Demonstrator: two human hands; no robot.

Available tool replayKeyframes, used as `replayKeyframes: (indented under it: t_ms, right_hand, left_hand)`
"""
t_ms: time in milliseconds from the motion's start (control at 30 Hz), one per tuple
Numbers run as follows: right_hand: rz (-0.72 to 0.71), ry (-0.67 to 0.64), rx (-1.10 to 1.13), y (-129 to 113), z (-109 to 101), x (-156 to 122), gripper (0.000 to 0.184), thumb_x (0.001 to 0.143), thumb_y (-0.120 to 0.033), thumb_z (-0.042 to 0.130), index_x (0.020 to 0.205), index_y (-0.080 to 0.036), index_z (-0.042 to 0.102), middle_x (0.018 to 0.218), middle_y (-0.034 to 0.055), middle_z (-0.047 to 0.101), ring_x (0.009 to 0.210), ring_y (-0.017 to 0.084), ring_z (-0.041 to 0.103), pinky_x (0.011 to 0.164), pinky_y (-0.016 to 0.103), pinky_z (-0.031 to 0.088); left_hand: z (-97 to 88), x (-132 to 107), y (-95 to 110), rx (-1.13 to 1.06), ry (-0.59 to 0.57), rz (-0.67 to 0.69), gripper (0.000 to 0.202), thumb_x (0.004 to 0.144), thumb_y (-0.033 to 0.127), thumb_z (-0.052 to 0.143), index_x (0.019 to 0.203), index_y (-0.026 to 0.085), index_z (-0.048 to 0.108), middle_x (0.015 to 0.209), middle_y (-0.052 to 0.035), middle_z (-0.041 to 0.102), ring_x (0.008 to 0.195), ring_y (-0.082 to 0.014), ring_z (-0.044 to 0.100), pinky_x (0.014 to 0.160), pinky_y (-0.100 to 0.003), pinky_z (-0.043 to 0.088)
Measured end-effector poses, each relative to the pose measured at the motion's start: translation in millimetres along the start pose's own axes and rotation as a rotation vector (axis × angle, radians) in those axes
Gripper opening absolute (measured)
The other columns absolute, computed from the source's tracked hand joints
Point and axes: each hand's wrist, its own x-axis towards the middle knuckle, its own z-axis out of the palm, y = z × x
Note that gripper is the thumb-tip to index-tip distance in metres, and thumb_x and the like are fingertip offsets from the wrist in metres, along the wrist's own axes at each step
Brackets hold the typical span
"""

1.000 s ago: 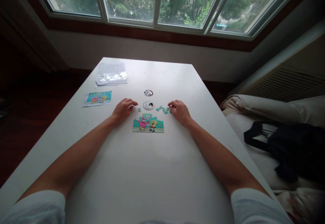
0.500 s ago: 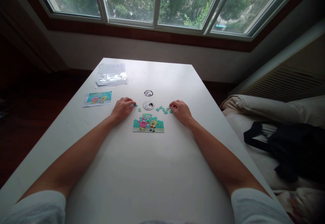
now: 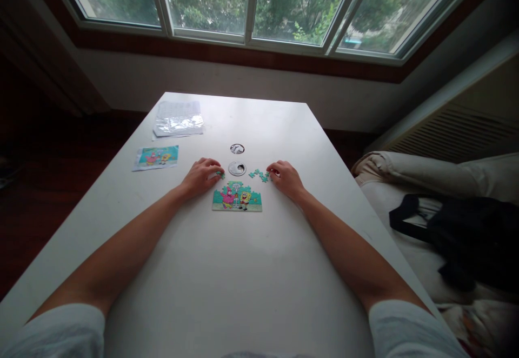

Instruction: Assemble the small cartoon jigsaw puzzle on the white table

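A small, partly assembled cartoon puzzle [image 3: 237, 197] lies on the white table [image 3: 227, 271] in front of me. My left hand [image 3: 201, 176] rests at its upper left, fingers curled, fingertips touching a loose teal piece [image 3: 221, 174]. My right hand [image 3: 285, 177] sits at the upper right with fingers curled against a cluster of several loose teal pieces [image 3: 258, 174]. Whether either hand pinches a piece is too small to tell.
Two round metal discs [image 3: 237, 168] [image 3: 237, 148] lie beyond the puzzle. A reference picture card [image 3: 156, 157] and a clear plastic bag [image 3: 178, 118] are at the far left. A black bag [image 3: 466, 239] lies on a cushioned seat at the right. Windows run behind the table.
My left hand slid right to the loose piece by the puzzle's top left. My right hand shifted slightly left into the cluster of pieces.
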Motion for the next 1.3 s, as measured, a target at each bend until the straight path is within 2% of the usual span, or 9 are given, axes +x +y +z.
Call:
replayKeyframes:
  t_ms: [67, 200, 300, 433, 733, 1300]
  right_hand:
    - [-0.015, 0.008, 0.001, 1, 2, 0, 0.015, 0.091, -0.015, 0.060, 0.095, -0.023, 0.073, 0.090, 0.0047, 0.067, 0.088, 0.022, 0.058, 0.083, 0.034, 0.045]
    - [-0.033, 0.019, 0.005, 2, 5, 0, 0.014, 0.091, -0.016, 0.062, 0.094, -0.023, 0.073, 0.089, 0.0049, 0.067, 0.087, 0.022, 0.058, 0.082, 0.034, 0.045]
    - [-0.032, 0.021, 0.009, 2, 5, 0, 0.014, 0.090, -0.015, 0.062, 0.094, -0.024, 0.073, 0.089, 0.0049, 0.068, 0.087, 0.022, 0.058, 0.082, 0.035, 0.045]
    - [-0.040, 0.013, 0.010, 0, 4, -1, 0.014, 0.091, -0.016, 0.061, 0.094, -0.023, 0.073, 0.089, 0.0052, 0.068, 0.086, 0.022, 0.058, 0.082, 0.035, 0.046]
    - [-0.053, 0.005, 0.012, 0, 5, -2, 0.014, 0.091, -0.015, 0.061, 0.093, -0.023, 0.073, 0.089, 0.0050, 0.068, 0.086, 0.022, 0.058, 0.082, 0.035, 0.045]
    - [-0.054, -0.014, 0.003, -6, 3, -3, 0.012, 0.093, -0.018, 0.062, 0.093, -0.024, 0.072, 0.090, 0.0050, 0.068, 0.089, 0.022, 0.058, 0.082, 0.034, 0.044]
  left_hand:
    - [-0.9, 0, -1, -0.038, 0.003, -0.002, 0.025, 0.093, 0.034, 0.059, 0.110, 0.027, 0.076, 0.122, -0.0060, 0.068, 0.115, -0.0260, 0.055, 0.104, -0.044, 0.043]
    - [-3.9, 0, -6, -0.066, 0.064, -0.076, 0.033, 0.089, 0.034, 0.064, 0.119, 0.026, 0.072, 0.113, -0.0062, 0.068, 0.106, -0.0250, 0.056, 0.098, -0.041, 0.046]
    - [-5.8, -1, -10, -0.020, 0.080, -0.110, 0.027, 0.086, 0.031, 0.065, 0.110, 0.025, 0.076, 0.109, -0.0065, 0.067, 0.103, -0.0253, 0.056, 0.098, -0.042, 0.046]
    - [-8.2, -1, -9, -0.036, 0.047, -0.081, 0.021, 0.086, 0.027, 0.062, 0.100, 0.025, 0.078, 0.107, -0.0063, 0.066, 0.102, -0.0247, 0.055, 0.097, -0.041, 0.047]
    - [-11.8, -2, -8, -0.086, -0.006, -0.004, 0.021, 0.086, 0.029, 0.064, 0.103, 0.027, 0.078, 0.113, -0.0054, 0.065, 0.104, -0.0230, 0.055, 0.101, -0.039, 0.045]
    - [-13.4, 3, -11, -0.068, -0.103, 0.022, 0.015, 0.089, 0.031, 0.062, 0.096, 0.023, 0.072, 0.113, -0.0078, 0.064, 0.105, -0.0248, 0.055, 0.099, -0.041, 0.046]
